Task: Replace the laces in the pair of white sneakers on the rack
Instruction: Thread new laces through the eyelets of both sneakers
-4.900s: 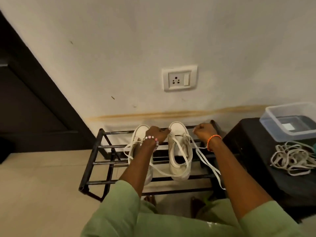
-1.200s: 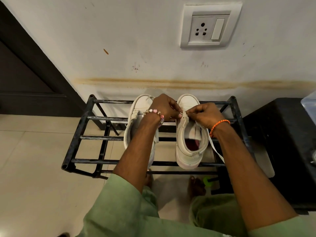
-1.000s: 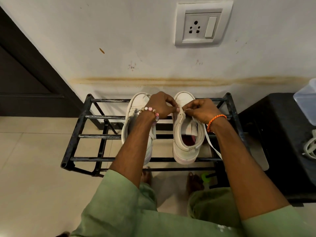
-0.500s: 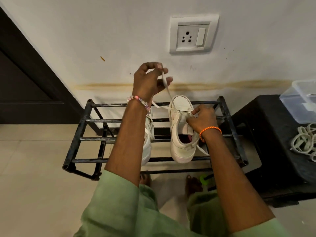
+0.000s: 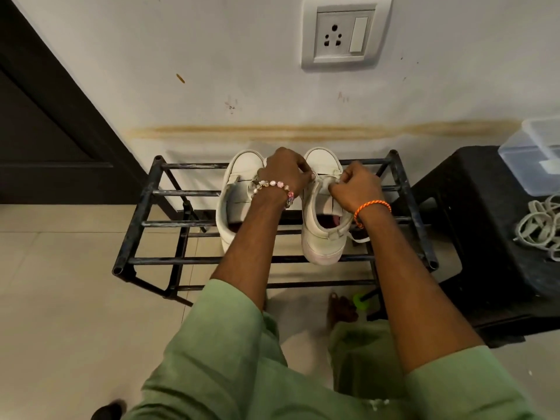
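Both hands pinched the lace [image 5: 325,179] on the right sneaker [image 5: 321,207] | left hand [image 5: 286,172], right hand [image 5: 354,186] | pull gently, keep shoe steady.

Single head-worn view, angled steeply down and forward, close above rack [image 5: 145,207] against wall [image 5: 242,56].

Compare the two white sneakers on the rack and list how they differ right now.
The right sneaker has both hands working at its eyelets: the left hand and right hand pinch its lace, whose loose end trails past its heel. The left sneaker is untouched, partly hidden behind the left forearm. The right sneaker shows a pink lining inside; the left sneaker's inside is hidden. Both are white, toes toward the wall, on the black rack.
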`<state>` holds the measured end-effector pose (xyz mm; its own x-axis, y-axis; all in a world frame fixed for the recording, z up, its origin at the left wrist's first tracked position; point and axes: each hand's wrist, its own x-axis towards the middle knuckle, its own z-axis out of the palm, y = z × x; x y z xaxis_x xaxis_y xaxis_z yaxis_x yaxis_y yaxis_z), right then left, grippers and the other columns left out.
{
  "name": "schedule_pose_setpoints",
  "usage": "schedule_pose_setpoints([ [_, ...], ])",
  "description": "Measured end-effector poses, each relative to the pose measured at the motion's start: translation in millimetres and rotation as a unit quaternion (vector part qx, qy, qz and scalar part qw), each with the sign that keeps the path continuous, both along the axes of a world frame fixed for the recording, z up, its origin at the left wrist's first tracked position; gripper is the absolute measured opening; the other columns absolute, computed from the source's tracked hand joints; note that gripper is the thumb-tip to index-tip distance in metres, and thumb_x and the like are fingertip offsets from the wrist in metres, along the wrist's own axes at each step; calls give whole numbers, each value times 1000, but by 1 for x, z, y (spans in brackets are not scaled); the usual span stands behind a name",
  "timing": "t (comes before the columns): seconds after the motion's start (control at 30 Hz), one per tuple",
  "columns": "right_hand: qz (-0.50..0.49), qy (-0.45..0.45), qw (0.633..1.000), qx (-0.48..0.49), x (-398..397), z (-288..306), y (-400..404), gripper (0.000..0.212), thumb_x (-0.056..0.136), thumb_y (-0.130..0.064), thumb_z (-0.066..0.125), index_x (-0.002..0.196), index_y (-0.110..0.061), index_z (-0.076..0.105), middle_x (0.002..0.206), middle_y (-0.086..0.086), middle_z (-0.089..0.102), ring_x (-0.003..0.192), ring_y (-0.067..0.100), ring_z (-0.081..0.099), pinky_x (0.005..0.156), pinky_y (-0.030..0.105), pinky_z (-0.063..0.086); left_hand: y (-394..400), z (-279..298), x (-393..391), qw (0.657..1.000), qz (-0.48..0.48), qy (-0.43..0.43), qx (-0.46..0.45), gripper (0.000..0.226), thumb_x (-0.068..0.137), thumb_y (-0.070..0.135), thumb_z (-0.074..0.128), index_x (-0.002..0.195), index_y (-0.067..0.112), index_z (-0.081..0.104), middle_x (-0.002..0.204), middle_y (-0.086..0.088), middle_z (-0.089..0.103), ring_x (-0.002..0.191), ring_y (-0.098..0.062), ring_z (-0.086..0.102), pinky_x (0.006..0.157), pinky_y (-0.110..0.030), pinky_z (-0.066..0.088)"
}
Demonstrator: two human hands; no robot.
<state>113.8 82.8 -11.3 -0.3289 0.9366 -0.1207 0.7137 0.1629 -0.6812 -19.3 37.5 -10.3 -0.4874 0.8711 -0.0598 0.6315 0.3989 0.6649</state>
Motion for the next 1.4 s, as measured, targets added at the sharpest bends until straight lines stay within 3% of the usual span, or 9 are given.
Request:
schedule_pose_setpoints([
  [0.17,8,15,1000,-7,0,-1,1,16,79,-15,63,87,-12,50,83,3,53,81,20,50,67,27,37,0,1,7,992,2,123,-3,14,85,26,66,96,20,73,123,-5,52,114,-25,50,93,-44,36],
  [0.47,-24,60,998,-10,2,-9,-1,14,78,-14,64,84,-12,52,77,1,53,75,18,50,54,23,35,-2,-12,7,994,-21,111,-14,19,89,20,58,95,6,70,141,-4,38,125,-24,41,99,-42,31],
  [0.63,-18,62,998,-13,3,-13,3,15,79,-16,66,84,-13,52,75,0,52,76,19,51,55,23,36,2,6,0,981,4,-128,149,9,91,13,57,83,11,61,112,-8,54,97,-13,57,92,-24,43],
  [0.73,-10,62,998,-8,3,-14,5,16,80,-17,66,85,-12,52,71,-4,49,71,15,48,51,20,34,-1,45,-4,916,22,-300,265,11,94,6,53,87,10,61,92,0,64,83,-1,58,75,-9,45],
  [0.83,-5,59,998,-14,3,-13,6,16,80,-17,66,84,-13,51,72,-4,49,70,14,47,52,21,35,-4,54,-10,851,50,-439,283,21,98,5,41,79,10,49,73,-4,63,68,-16,66,71,-23,53],
  [0.87,-4,58,998,-18,2,-13,7,15,79,-17,66,83,-14,51,73,-4,50,70,14,48,52,22,36,-5,49,-9,874,59,-416,245,19,98,7,39,81,11,46,68,-2,57,59,-17,63,65,-26,51],
  [0.97,2,54,998,-25,2,-13,9,16,78,-16,65,80,-16,49,74,-4,50,73,15,49,54,23,38,-7,17,-5,984,19,-164,71,11,97,22,46,100,11,49,79,-4,57,61,-14,52,53,-21,42],
  [1.1,15,43,998,-32,2,-12,12,19,77,-15,64,74,-19,46,75,-2,51,81,21,53,64,28,43,-6,-11,2,999,-13,17,-36,24,90,34,59,102,13,65,110,-7,65,104,-25,58,93,-41,45],
  [1.4,29,33,998,-34,1,-10,13,16,76,-14,61,73,-19,47,73,-4,49,77,19,50,53,22,35,-7,-9,-1,994,16,-93,53,13,84,23,67,85,10,71,93,-8,71,93,-21,65,85,-36,52],
])
